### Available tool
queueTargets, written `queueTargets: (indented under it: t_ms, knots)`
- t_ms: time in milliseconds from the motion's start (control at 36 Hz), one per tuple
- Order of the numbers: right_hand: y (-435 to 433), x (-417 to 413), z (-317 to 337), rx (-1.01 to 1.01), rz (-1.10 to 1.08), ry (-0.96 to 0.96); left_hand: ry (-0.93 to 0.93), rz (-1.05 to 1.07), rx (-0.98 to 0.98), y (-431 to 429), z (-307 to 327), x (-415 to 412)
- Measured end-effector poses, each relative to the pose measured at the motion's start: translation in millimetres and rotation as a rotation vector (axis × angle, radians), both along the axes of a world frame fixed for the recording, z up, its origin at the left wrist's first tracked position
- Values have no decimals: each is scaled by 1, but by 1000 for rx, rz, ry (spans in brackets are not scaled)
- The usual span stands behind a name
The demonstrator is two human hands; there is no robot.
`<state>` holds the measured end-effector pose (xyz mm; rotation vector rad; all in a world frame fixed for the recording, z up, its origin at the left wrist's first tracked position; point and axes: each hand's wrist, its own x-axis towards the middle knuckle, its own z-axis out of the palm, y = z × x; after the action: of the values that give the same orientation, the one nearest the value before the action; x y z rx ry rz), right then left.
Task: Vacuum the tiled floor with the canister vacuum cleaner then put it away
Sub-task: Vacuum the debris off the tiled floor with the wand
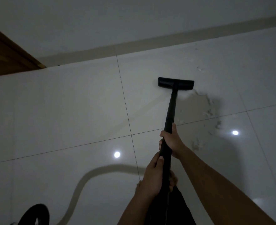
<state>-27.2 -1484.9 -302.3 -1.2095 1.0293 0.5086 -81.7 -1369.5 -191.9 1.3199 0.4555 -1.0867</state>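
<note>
On a glossy tiled floor (69,111) near a wall, a person works a black wand (171,108) with both hands. The right hand (170,141) wraps the tube further forward and the left hand (152,175) grips it nearer the body. The floor head (176,82) lies flat on a tile, short of the skirting (101,50). Pale debris (208,111) lies scattered just to its right and trails back towards the person. A loop of black hose (35,213) shows at lower left; the canister itself is out of view.

The vacuuming looks partway done, since the litter on the right is uncollected. The step probably goes best with the head held flat to the tile and drawn in slow, overlapping strokes rightwards through the scraps, then up to the skirting. A fast push could scatter such light bits ahead of the head instead of lifting them. The hose behind needs slack, or it may kink or tug at the canister.
</note>
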Motion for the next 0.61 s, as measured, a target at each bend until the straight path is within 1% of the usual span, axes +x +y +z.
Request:
queueTargets:
  t_ms: [111,333,528,611]
  knots:
    - [7,-18,-1,7,6,5,-3,-21,49,7,-4,-20]
    - [14,-44,-6,8,33,-19,37,48,44,8,-7,-50]
    - [13,-76,3,35,46,16,17,59,59,8,0,-86]
    - [13,-87,7,32,54,36,37,82,48,6,2,-99]
